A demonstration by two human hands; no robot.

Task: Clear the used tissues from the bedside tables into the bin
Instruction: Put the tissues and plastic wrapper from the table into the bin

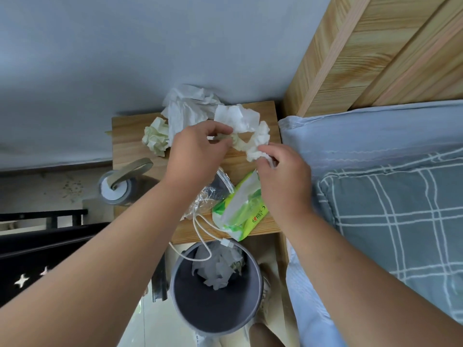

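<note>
1. Used tissues [218, 270] already lie in the grey bin [185, 306], which stands on the floor nearest, just below the bench's near edge.
2. On the near part of the wooden bench [130, 156] lie a green wipes pack [240, 211], a clear plastic bag [209, 196] and a white cable [200, 229] whose loop hangs over the bin's rim.
3. Mid-bench, both hands are gathering. The left hand [198, 149] has its fingers curled and pinches a flat white tissue [238, 118]. The right hand [283, 176] grips a twisted wad [258, 146] in its fingers just to the right. The two pieces touch.
4. Farther left sits a cream crumpled tissue [156, 136]. At the far edge, against the wall, lies a large white tissue [185, 106]. Neither is held.
5. The step in hand looks like the pick-up, with the clearing partly done. The next move calls for bringing both handfuls near, over the pack and cable without snagging them, and letting go above the bin.
</note>
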